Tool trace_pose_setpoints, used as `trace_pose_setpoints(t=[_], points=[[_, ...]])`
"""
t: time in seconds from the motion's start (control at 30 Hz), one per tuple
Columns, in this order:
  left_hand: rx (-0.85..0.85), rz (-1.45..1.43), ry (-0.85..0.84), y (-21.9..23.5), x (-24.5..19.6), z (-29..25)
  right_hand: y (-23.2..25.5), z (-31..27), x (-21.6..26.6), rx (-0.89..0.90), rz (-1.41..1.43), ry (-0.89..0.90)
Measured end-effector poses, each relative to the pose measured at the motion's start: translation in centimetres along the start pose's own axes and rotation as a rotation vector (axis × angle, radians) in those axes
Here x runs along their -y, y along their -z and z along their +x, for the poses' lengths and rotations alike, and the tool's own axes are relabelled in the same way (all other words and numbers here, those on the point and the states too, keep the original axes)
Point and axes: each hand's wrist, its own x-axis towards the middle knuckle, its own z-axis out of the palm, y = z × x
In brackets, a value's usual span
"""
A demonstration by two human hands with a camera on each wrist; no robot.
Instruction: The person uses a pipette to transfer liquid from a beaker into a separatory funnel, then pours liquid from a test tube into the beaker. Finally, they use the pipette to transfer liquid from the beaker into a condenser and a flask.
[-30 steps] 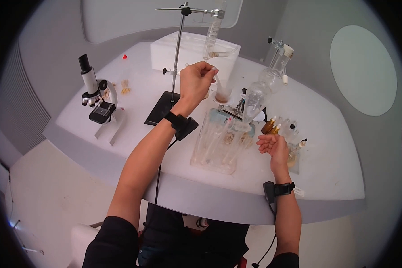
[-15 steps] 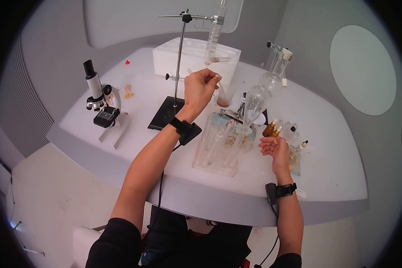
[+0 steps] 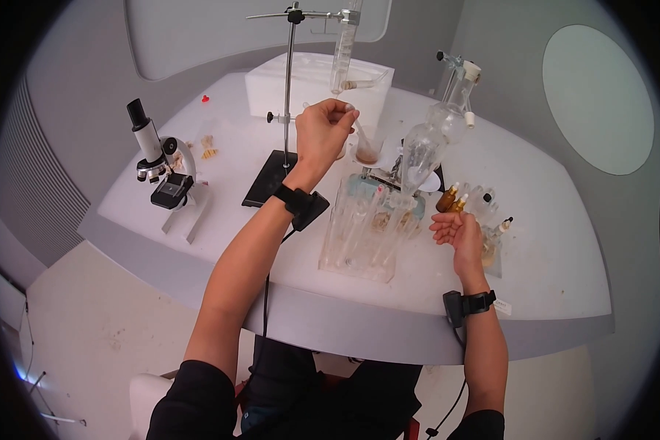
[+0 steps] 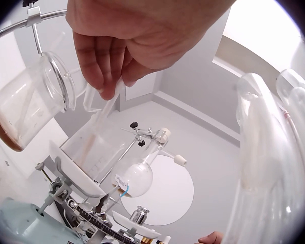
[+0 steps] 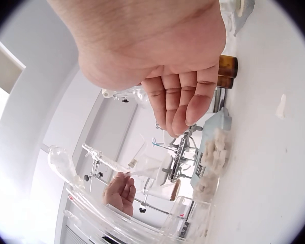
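Observation:
Pinched between thumb and fingers of my left hand (image 3: 323, 139) is a thin pale rod (image 4: 111, 104). Its lower part reaches into a clear beaker (image 4: 99, 147) with brown matter at the bottom. That beaker stands on the pan (image 4: 76, 175) of a balance with a blue-green base (image 4: 30, 223). In the right wrist view the left hand (image 5: 121, 194) shows beyond the balance. My right hand (image 3: 462, 238) holds nothing, palm up with loosely bent fingers, beside brown dropper bottles (image 3: 447, 198).
A clear rack of tubes (image 3: 359, 242) stands in front of the balance. At left are a microscope (image 3: 154, 154) and a stand's black base (image 3: 268, 180). A white foam box (image 3: 271, 81) is behind; bulbed glassware (image 3: 422, 150) rises right of the balance.
The left hand keeps its pinch on the rod, which stays in the beaker. Apart from a slight shift of the head view, little differs; the right hand remains beside the bottles.

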Motion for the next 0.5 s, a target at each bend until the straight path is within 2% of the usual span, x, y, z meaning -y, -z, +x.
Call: trace_pose_setpoints(t=[0.5], points=[[0.003,-0.106,0.001,0.0,1.2,0.5,0.0,0.0,0.1,0.009,0.001,-0.011]])
